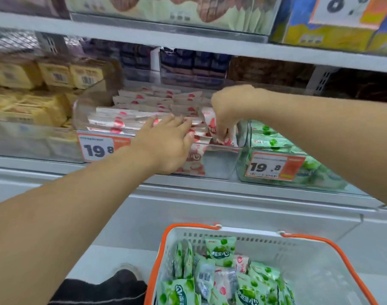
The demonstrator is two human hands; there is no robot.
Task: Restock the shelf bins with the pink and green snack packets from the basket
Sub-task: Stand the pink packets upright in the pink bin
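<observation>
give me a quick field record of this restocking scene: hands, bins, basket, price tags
left hand: left hand lies flat, fingers straight, on the pink packets in the pink bin
right hand: right hand holds pink packets in its grip, lowering them into the right end of that bin
green bin: green bin to the right, holding green packets
basket: white basket with orange handles, below the shelf, mostly green packets, a few pink
price tags: 19.8 on both bins
left neighbour: yellow packets
</observation>
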